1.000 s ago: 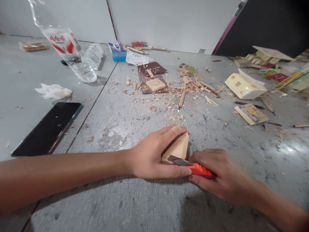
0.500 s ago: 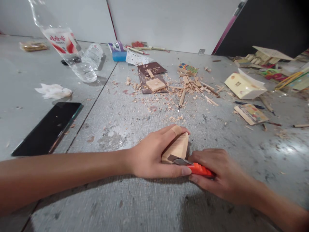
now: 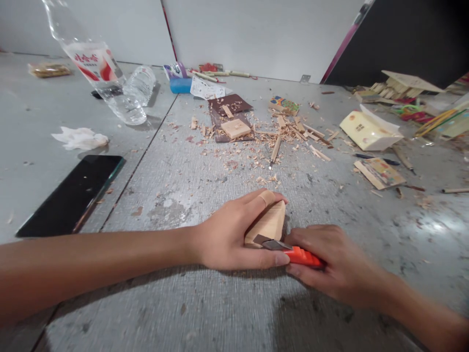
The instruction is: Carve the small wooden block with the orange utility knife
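A pale wood block (image 3: 270,220) with a slanted edge lies on the grey table in front of me. My left hand (image 3: 238,234) grips it, fingers over the far side and thumb along the near side; a tan bandage wraps one finger. My right hand (image 3: 330,259) is closed round a red utility knife (image 3: 302,255). The knife's blade points left and rests against the near edge of the block, just above my left thumb. My left thumb tip touches the front of the knife. The block's left part is hidden under my left hand.
Beyond my hands lie wood shavings (image 3: 256,151), a square wood piece (image 3: 235,128) on brown sandpaper (image 3: 230,105) and a carving tool (image 3: 275,151). Left are a phone (image 3: 71,195), crumpled tissue (image 3: 80,138) and a plastic bottle (image 3: 98,68). A yellow tissue pack (image 3: 366,129) lies right.
Hands, block and knife keep almost the same pose. The whole view has shifted very slightly.
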`<state>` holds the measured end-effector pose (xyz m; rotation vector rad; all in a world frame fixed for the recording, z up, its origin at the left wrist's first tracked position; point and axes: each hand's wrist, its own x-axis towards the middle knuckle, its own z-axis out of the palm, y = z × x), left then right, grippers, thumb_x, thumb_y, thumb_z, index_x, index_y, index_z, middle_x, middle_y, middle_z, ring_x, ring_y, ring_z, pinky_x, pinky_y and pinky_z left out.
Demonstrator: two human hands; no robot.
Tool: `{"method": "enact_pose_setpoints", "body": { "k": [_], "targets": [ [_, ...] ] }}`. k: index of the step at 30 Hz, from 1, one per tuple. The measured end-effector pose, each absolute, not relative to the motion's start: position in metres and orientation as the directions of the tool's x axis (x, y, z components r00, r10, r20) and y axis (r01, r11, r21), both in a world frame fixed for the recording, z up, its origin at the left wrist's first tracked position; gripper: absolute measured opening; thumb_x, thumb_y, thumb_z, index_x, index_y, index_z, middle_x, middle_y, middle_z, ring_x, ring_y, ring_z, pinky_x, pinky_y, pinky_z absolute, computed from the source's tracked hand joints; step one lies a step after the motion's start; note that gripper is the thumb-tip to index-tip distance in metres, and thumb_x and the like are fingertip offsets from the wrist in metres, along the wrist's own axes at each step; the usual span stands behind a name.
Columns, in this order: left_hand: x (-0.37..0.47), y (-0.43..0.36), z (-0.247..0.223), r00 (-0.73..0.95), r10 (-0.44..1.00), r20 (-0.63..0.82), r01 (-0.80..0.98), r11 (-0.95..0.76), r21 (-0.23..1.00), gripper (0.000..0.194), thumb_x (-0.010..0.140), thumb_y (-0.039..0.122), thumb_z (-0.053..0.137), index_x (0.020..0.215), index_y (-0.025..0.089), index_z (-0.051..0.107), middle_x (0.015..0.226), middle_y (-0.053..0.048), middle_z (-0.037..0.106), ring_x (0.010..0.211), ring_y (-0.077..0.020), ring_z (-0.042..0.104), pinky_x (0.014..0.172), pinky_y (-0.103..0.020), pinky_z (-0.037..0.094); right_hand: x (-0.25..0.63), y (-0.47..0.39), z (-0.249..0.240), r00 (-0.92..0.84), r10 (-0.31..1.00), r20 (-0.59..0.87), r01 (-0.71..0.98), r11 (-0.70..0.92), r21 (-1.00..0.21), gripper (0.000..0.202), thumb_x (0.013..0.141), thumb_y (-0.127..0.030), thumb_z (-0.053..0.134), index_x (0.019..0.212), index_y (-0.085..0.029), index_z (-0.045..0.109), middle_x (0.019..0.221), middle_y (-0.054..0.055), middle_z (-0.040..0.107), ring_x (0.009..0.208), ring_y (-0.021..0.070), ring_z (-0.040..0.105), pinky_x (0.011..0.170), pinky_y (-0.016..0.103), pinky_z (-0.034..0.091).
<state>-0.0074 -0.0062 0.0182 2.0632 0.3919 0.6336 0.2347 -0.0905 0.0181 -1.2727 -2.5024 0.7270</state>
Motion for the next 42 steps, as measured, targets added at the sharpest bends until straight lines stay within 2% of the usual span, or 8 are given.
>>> {"method": "enact_pose_setpoints", "body": {
  "k": [17,33,42],
  "targets": [
    [-0.0083,-0.0072,0.0201,0.822,0.504,0.266,0.041,-0.518,0.854,0.071,0.088,0.054,0.077,0.138,0.013,0.048,0.119,-0.014,0.065,0.099,-0.0268,0.063,0.086,-0.040,0.050,0.2351,-0.0903,0.0207,-0.598,0.801,-0.019,0.670,0.486,-0.561,0.023,0.105,-0.038,0.056,0.095,-0.019,0.063,0.077,0.000,0.067,0.066,0.0151,0.058,0.065,0.029,0.036],
    [-0.0086,-0.0075,0.0189,0.821,0.501,0.272,0.046,-0.534,0.844,0.070,0.087,0.055,0.077,0.136,0.017,0.047,0.117,-0.012,0.065,0.098,-0.0269,0.064,0.084,-0.040,0.051,0.2340,-0.0904,0.0236,-0.603,0.798,-0.005,0.674,0.506,-0.538,0.023,0.105,-0.038,0.055,0.092,-0.020,0.061,0.075,-0.001,0.066,0.064,0.0151,0.058,0.064,0.027,0.035],
    [-0.0082,-0.0071,0.0194,0.824,0.495,0.274,0.033,-0.525,0.850,0.070,0.086,0.053,0.078,0.137,0.014,0.048,0.116,-0.013,0.065,0.099,-0.0274,0.063,0.087,-0.041,0.050,0.2331,-0.0885,0.0236,-0.604,0.797,0.018,0.666,0.517,-0.538,0.021,0.105,-0.036,0.055,0.093,-0.020,0.062,0.075,-0.001,0.067,0.064,0.0145,0.059,0.063,0.028,0.037]
  ]
}}
